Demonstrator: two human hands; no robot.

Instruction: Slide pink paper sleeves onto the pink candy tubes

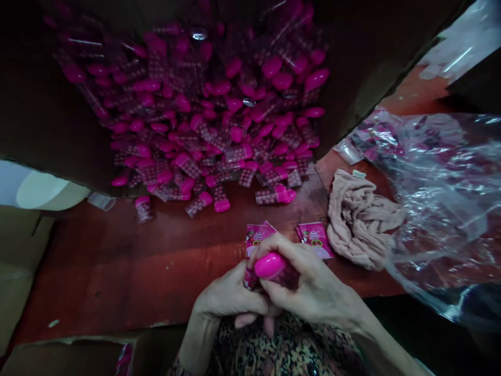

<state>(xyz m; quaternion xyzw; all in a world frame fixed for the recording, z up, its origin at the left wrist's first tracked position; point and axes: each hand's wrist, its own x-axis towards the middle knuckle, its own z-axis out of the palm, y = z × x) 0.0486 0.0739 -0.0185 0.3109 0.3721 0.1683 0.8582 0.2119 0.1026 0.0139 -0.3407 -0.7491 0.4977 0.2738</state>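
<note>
While the left hand [229, 295] and right hand [317, 282] are gripping the tube [272, 266], its long axis is running crosswise between them. Their fingers [291, 254] are wrapping closed around it.

Room on the left, crowding on the right

Over the red wooden tabletop [102, 266], a path runs from the left hand [230, 295] toward the pink-capped tubes [188, 120]; the printed cards [315, 240] lie just beyond the right hand [309, 282], with crumpled beige cloth [362, 219] and a plastic bag [442, 198] obstructing the right.
</note>
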